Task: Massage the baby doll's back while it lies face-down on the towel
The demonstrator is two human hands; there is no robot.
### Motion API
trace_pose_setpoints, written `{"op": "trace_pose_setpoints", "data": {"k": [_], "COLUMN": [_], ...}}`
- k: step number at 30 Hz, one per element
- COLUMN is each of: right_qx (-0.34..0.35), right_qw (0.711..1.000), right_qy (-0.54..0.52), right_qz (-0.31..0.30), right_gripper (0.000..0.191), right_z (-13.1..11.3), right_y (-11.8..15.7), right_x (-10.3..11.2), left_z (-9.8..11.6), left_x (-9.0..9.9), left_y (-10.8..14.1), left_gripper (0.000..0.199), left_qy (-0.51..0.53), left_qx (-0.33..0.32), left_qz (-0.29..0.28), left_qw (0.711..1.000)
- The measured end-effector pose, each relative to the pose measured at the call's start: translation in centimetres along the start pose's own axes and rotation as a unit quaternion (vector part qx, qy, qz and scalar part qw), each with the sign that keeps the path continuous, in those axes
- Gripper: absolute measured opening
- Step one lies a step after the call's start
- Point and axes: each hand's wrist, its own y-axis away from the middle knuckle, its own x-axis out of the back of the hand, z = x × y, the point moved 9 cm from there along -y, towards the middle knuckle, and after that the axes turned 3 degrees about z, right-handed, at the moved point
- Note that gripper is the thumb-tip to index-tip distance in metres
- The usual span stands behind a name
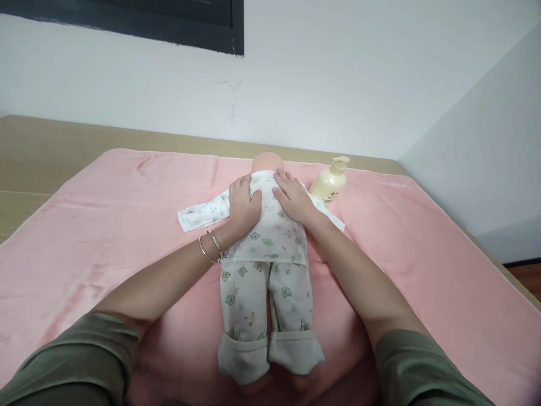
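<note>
Green sleeves (pixel 71 361) lie closest to my camera, and beyond them my left hand (pixel 245 207) and right hand (pixel 293 197) rest unclenched on the shirt (pixel 270 239) of the doll (pixel 267 162) lying on the pink blanket (pixel 127 242), where a careless outward right-hand sweep could topple the pump bottle (pixel 329 183).

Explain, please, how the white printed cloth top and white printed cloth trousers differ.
The left hand and right hand touch the top, not the trousers. The top's sleeves spread sideways; the trousers' legs lie side by side. The trousers have broad plain cuffs; the top, a narrow hem. Both share white, printed cloth.
</note>
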Motion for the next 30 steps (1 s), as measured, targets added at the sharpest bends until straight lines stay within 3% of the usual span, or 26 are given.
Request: {"op": "trace_pose_setpoints", "data": {"k": [5,9,13,17,20,23,25,30], "right_qx": [-0.068,-0.103,-0.121,-0.083,-0.036,-0.008,-0.025,-0.144], "right_qw": [0.997,0.991,0.992,0.995,0.991,0.991,0.996,0.989], "right_qy": [-0.026,-0.091,-0.045,0.050,0.124,0.127,0.072,-0.019], "right_qz": [-0.003,0.002,0.001,0.008,0.019,0.031,0.036,0.025], "right_gripper": [0.075,0.080,0.079,0.063,0.058,0.057,0.052,0.058], "right_z": [2.1,2.9,2.8,-0.1,-3.4,-4.9,-3.8,1.8], "right_y": [-0.3,-0.5,-0.5,0.4,1.8,2.5,1.9,-0.2], "right_x": [-0.5,-0.8,-0.5,0.2,0.4,0.4,0.4,0.2], "left_z": [0.7,2.8,4.6,2.6,0.3,0.3,1.6,5.2], "left_x": [-0.3,-0.9,-0.7,-0.2,-0.5,-1.1,-1.2,-1.3], "left_y": [-0.1,0.8,1.6,-0.7,-2.5,-2.5,-1.6,2.0], "left_gripper": [0.052,0.041,0.038,0.038,0.042,0.046,0.043,0.044], "left_qy": [-0.050,-0.104,-0.138,-0.144,-0.128,-0.138,-0.176,-0.228], "left_qx": [-0.027,-0.127,-0.195,-0.090,-0.008,-0.014,-0.064,-0.186], "left_qz": [-0.028,-0.064,-0.066,-0.110,-0.183,-0.221,-0.198,-0.124], "left_qw": [0.998,0.984,0.969,0.979,0.975,0.965,0.962,0.947]}}
